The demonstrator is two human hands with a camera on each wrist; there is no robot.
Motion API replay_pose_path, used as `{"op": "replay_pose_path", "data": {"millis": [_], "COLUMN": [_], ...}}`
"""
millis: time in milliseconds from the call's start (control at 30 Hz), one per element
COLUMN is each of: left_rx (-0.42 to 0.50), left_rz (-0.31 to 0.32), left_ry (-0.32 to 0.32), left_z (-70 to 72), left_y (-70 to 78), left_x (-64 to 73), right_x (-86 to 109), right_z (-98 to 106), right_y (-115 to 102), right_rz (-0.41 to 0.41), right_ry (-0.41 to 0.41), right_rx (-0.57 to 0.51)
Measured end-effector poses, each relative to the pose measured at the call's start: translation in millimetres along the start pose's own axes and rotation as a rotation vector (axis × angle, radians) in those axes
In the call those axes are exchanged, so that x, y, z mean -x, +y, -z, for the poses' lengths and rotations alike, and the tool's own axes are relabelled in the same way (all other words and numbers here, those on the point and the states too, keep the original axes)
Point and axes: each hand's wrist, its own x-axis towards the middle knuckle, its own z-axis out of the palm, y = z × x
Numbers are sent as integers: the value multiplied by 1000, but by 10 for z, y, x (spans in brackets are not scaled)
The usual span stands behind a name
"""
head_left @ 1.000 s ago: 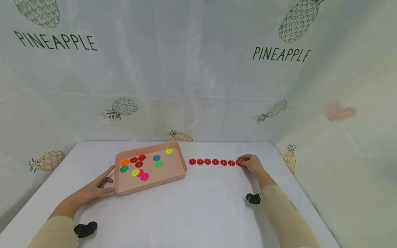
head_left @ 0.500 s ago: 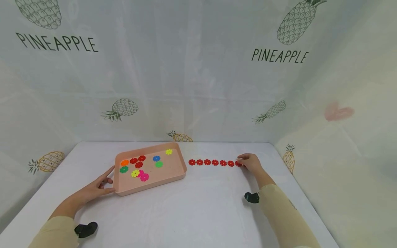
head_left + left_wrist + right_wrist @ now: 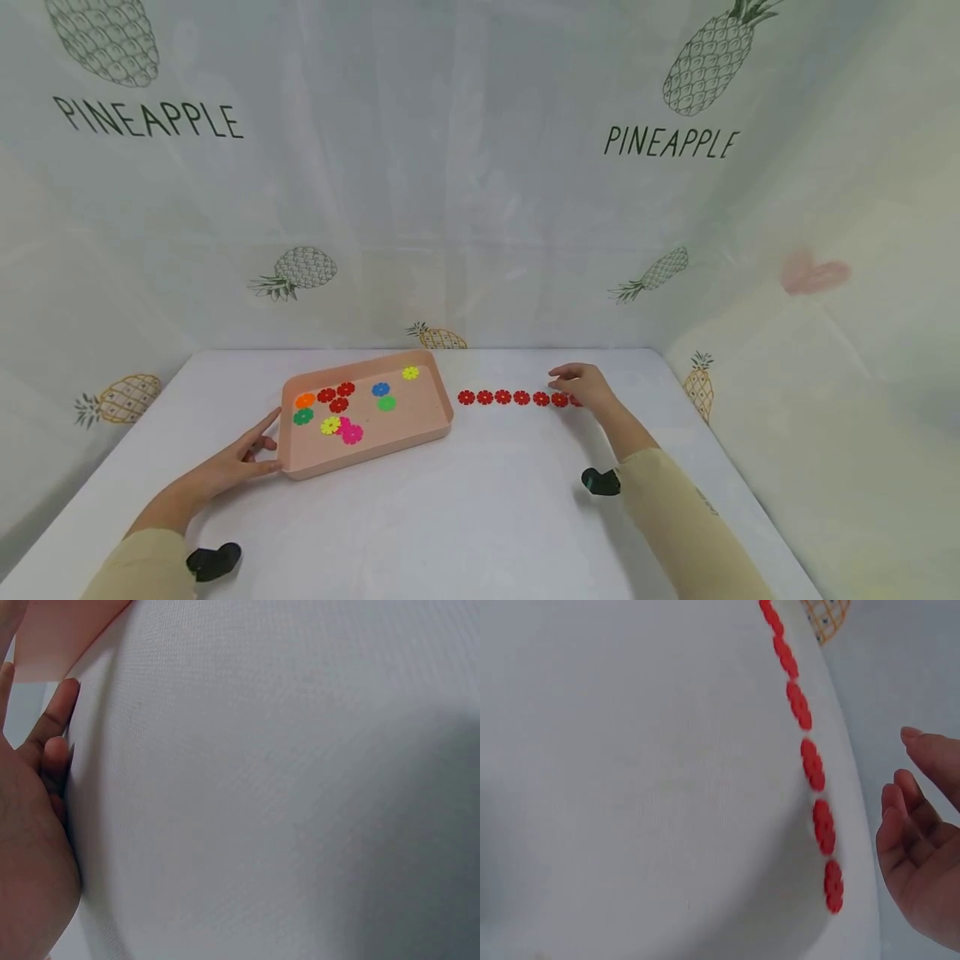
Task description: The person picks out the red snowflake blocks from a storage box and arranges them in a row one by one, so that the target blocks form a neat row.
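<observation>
A pink tray [image 3: 412,410] stands on the table, turned slightly. Against its left end wall lie the thumb and index finger of my left hand [image 3: 219,473], the other fingers bent; in the left wrist view this hand [image 3: 30,847] rests low beside the tray's pink wall [image 3: 56,645]. A straight row of red flower-shaped discs [image 3: 503,397] extends right from the tray. Over its right end hovers my right hand [image 3: 588,386], fingers loosely bent with nothing between them, partly covering the last disc [image 3: 575,400]. The right wrist view shows that hand [image 3: 922,862] apart from the discs [image 3: 812,765].
Inside the tray are loose discs: red [image 3: 326,396], orange [image 3: 304,401], green [image 3: 303,416], yellow [image 3: 411,372], blue [image 3: 381,389] and pink [image 3: 352,434]. A pineapple-print curtain [image 3: 480,208] encloses the white table [image 3: 465,517]. Dark straps [image 3: 213,562] hang by both wrists.
My right hand has let go of the red disc at the row's right end and risen up and left. The left hand stays at the tray. The head view has tilted slightly.
</observation>
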Motion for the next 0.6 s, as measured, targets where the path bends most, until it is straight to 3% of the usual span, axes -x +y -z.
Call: {"op": "replay_pose_path", "data": {"millis": [367,600], "left_rx": [-29,-26], "left_rz": [29,36], "left_ry": [24,20], "left_z": [-28,-26], "left_y": [-30,-11], "left_x": [-6,11], "right_x": [72,128], "right_z": [-368,-571], "right_y": [-315,-482], "right_rz": [83,137], "right_ry": [-79,-138], "right_rx": [45,10]}}
